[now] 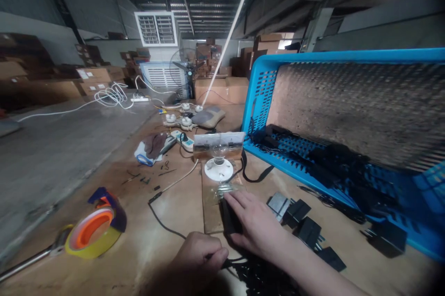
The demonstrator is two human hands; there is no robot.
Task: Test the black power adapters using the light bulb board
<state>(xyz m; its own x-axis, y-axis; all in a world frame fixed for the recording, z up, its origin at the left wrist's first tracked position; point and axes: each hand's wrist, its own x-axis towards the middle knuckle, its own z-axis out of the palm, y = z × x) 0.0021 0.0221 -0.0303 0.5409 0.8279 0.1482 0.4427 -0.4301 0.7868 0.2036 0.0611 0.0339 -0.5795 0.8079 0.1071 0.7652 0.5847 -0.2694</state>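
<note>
My right hand (255,222) is closed around a black power adapter (231,217), the fingertips at its far end, over a wooden board (212,215). Close by on the left, my left hand (201,259) is closed with the thumb pressed down on a black cable (237,259). On the board, just beyond the right hand, stands a white round lamp holder (219,169) with a clear bulb. A dark tangle of cords (264,279) lies under my right forearm. Several black plug adapters (308,231) lie to the right of that hand.
A blue plastic crate (264,96) lies on its side at right, with black adapters and cords inside. At left sits a yellow-and-orange tape dispenser (93,231). A power strip (182,140), a cloth (153,147) and cable scraps lie farther back. A thin cable (167,228) crosses the tabletop.
</note>
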